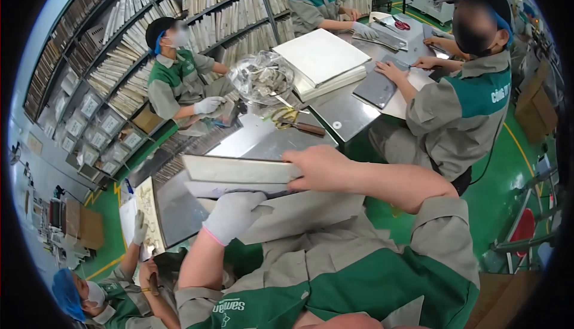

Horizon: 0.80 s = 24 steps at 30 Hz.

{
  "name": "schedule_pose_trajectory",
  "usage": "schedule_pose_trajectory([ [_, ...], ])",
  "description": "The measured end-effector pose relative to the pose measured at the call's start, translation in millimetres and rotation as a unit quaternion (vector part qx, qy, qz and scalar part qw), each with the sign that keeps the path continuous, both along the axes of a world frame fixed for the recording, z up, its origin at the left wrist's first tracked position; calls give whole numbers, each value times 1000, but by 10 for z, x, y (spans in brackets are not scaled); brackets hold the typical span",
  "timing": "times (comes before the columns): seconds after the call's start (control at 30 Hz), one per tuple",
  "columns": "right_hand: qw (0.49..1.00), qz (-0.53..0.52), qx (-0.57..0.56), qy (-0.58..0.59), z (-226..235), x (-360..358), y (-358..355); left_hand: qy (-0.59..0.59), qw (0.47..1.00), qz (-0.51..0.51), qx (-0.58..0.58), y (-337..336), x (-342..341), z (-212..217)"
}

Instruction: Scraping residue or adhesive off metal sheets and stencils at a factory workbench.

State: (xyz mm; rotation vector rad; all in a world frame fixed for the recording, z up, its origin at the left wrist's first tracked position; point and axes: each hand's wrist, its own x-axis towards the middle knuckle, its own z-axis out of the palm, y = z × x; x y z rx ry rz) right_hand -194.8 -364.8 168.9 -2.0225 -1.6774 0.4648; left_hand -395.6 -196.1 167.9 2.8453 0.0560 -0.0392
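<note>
I hold a flat, off-white board [236,169] tilted over the near end of the metal table. My right hand [323,170], bare, is closed round the board's right end. My left hand [235,215], in a white glove with a pink cuff, grips the board's near side; its fingertips are partly hidden. Below the hands lies a pale grey sheet [311,218] across my lap. Beyond the board, a tool with a brown wooden handle [309,128] rests on the table near yellow-handled pliers [284,115].
A clear plastic bag of scraps [260,81] and a stack of white boards [323,57] stand farther back. Co-workers sit around the table; the one at right handles a dark grey plate [379,87]. Red-handled scissors [401,25] lie on a box. Shelves [221,15] line the left.
</note>
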Motion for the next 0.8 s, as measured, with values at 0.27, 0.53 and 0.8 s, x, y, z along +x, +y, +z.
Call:
schedule_pose_trajectory([
  [0.27,999,-4,22,-22,-45,332,-79,-216,972,94,16,179,-105,-264],
  [0.53,995,9,-94,5,-109,369,143,-371,873,277,155,135,-389,-630],
  [0.8,994,20,-111,9,-1,379,71,-384,855,346,35,352,-596,-859],
])
